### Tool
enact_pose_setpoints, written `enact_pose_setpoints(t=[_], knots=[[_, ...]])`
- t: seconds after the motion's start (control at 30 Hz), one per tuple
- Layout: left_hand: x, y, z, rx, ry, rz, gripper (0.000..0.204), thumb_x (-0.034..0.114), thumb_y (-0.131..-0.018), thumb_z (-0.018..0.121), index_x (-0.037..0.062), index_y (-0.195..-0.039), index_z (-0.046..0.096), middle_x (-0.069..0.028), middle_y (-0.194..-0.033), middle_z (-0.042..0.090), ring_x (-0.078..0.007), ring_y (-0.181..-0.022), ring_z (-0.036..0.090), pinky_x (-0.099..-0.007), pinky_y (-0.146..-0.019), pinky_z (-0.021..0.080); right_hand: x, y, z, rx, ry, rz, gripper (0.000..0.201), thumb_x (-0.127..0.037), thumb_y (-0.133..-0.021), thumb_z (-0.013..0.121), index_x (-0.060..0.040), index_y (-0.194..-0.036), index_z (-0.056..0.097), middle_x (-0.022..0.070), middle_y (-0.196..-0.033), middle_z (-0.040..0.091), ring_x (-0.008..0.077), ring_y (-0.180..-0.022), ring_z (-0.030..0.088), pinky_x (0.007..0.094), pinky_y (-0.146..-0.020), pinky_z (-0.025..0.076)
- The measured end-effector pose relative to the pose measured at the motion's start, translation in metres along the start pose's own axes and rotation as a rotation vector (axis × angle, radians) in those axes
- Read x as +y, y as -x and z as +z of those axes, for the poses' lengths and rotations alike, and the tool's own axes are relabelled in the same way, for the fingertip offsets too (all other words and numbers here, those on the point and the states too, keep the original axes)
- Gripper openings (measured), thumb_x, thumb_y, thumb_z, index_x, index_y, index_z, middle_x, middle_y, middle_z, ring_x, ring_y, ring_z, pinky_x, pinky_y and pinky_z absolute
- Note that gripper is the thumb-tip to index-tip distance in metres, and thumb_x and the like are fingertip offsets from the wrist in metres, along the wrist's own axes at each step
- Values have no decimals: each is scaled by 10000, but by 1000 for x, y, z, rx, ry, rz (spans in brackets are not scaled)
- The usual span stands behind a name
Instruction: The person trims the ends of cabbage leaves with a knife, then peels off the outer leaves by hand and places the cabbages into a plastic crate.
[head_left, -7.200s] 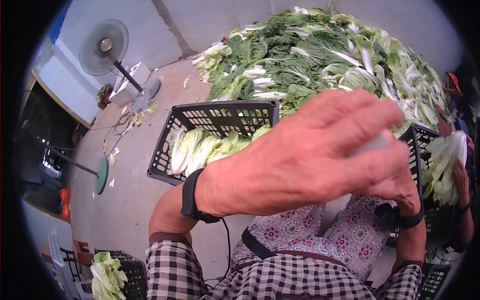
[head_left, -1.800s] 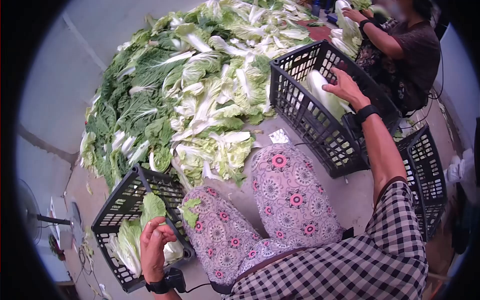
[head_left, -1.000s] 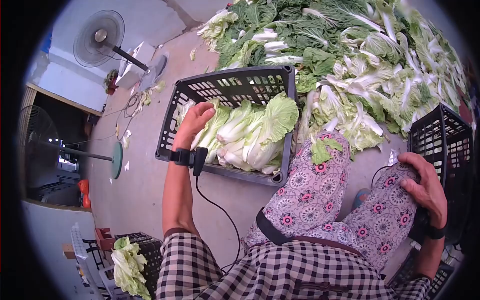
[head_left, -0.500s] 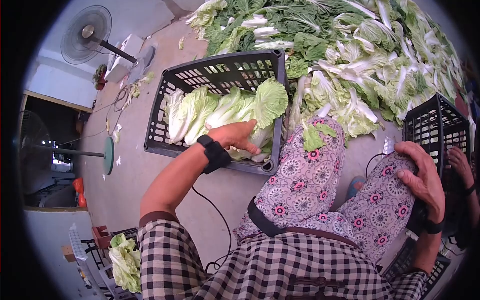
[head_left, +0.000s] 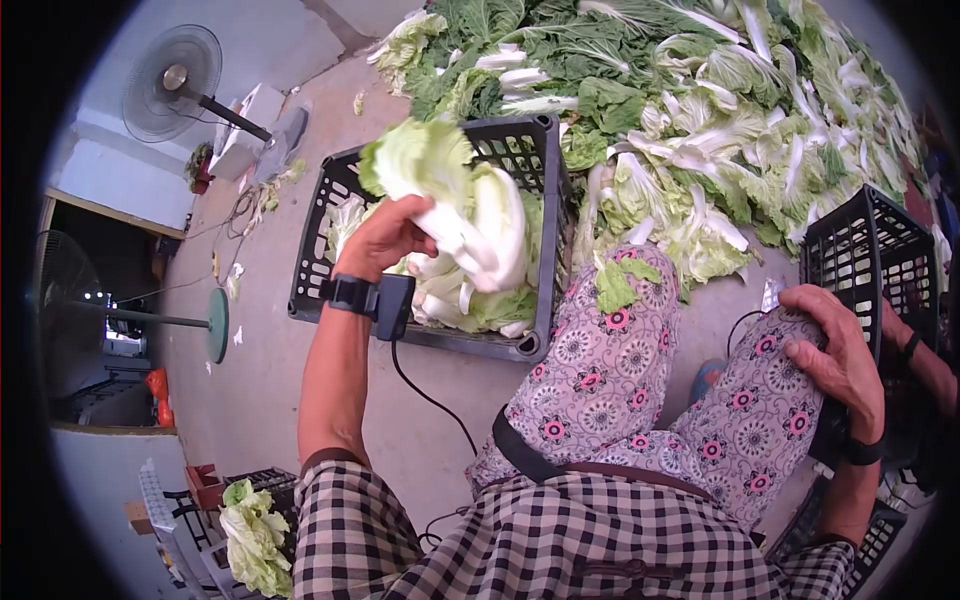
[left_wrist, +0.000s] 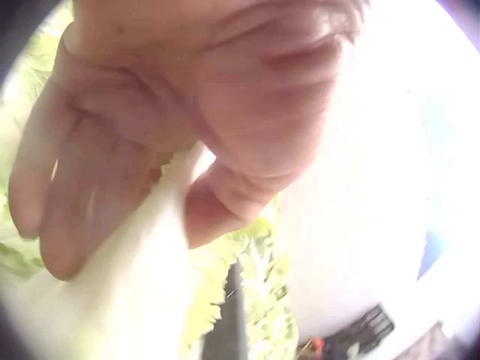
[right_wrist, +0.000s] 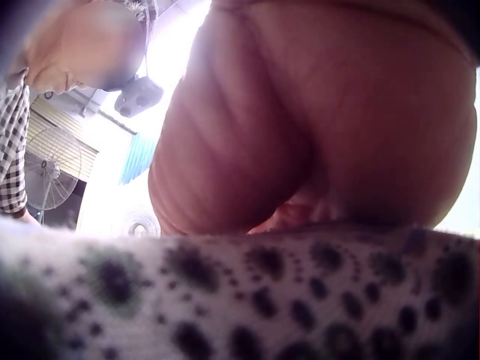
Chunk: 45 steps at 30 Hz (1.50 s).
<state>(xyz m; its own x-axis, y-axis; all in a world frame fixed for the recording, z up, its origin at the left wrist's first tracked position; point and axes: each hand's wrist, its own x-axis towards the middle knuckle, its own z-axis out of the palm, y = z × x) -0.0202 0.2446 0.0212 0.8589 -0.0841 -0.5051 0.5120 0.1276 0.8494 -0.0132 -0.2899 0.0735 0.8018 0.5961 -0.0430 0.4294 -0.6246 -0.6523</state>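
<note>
My left hand [head_left: 385, 240] is over the near black crate [head_left: 535, 330] and grips a napa cabbage [head_left: 495, 230], its pale green leafy end up and its white base toward the right. In the left wrist view a white leaf rib [left_wrist: 142, 255] passes between the thumb and fingers [left_wrist: 67, 210]. Below the hand, more napa cabbages [head_left: 450, 310] lie in the crate, partly covered by the lifted one. My right hand [head_left: 840, 350] rests on the patterned trousers [head_left: 735, 420] over the knee, holding nothing; in the right wrist view it lies on the cloth.
A large heap of cabbage leaves [head_left: 690, 120] spreads behind the crate. Another black crate [head_left: 870, 230] stands at the right, beside another person's arm [head_left: 925, 365]. A standing fan [head_left: 175, 80] is at the back left. One cabbage [head_left: 255, 540] sits at lower left.
My left hand left the right-hand crate, moved over the near crate and now lifts a napa cabbage from among those in it. The right hand came to rest on the knee.
</note>
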Motion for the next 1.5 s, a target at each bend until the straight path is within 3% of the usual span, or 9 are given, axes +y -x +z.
enact_pose_setpoints(t=[0.23,0.57,0.73,0.83,0.93,1.03,1.13,1.27,1.5], knots=[[23,31,75,-176,754,342,476,282,-871,505,-18,-1240,485,-186,-1238,537,-339,-1144,516,-487,-1025,360,-13,-4,-14,147,14,8,717,-365,-693,718,15,-1243,461,201,-1218,522,342,-1159,490,372,-986,367],[38,26,244,-507,880,245,522,307,-877,552,37,-1301,408,-124,-1247,526,-259,-1126,525,-428,-1015,374,-67,-56,20,494,14,-597,869,-185,-601,799,-39,-1339,365,182,-1297,454,331,-1230,424,376,-1030,332],[41,19,239,-564,591,247,641,546,-908,410,23,-1277,422,-155,-1174,546,-264,-998,584,-403,-856,490,-60,-43,2,549,-165,-315,707,-140,-619,794,-29,-1238,470,129,-1084,610,224,-980,606,327,-868,470],[28,21,213,-407,-6,273,424,375,-896,557,-3,-1089,546,-116,-959,626,-188,-851,624,-305,-758,513,-57,-32,-10,532,-406,-99,635,-125,-643,776,-22,-1206,499,88,-1003,651,139,-891,627,280,-807,497],[20,25,208,98,-420,834,270,194,-850,636,-4,-1020,566,-43,-912,614,-109,-810,596,-239,-757,484,-53,-27,-18,482,-577,-23,634,-111,-625,773,-21,-1198,515,72,-1003,653,136,-910,617,278,-829,489],[34,29,221,128,-431,1051,845,313,-687,786,28,-1345,338,-147,-1308,447,-237,-1211,443,-378,-977,381,-51,-29,-12,408,-625,-82,645,-141,-620,784,-21,-1195,517,80,-1051,637,145,-928,610,297,-842,485],[29,23,248,-194,-740,771,1089,300,-553,849,21,-1398,221,-169,-1409,327,-297,-1301,324,-411,-1056,277,-64,-33,-4,295,-599,-198,667,-193,-612,807,-9,-1186,522,111,-1096,613,189,-1012,585,328,-895,459],[20,29,273,-260,-397,641,575,183,-629,813,14,-1121,568,-104,-1106,599,-216,-1023,575,-330,-897,450,-61,-34,-10,444,-61,-440,882,-365,-567,836,11,-1265,449,193,-1283,468,320,-1209,442,379,-1011,364],[14,31,273,-202,-288,693,505,174,-706,785,19,-1130,558,-57,-1049,626,-155,-952,595,-296,-858,474,-52,-23,-6,-42,-619,-275,1238,-400,-514,858,-17,-1431,121,194,-1411,295,284,-1305,310,377,-1067,266]])
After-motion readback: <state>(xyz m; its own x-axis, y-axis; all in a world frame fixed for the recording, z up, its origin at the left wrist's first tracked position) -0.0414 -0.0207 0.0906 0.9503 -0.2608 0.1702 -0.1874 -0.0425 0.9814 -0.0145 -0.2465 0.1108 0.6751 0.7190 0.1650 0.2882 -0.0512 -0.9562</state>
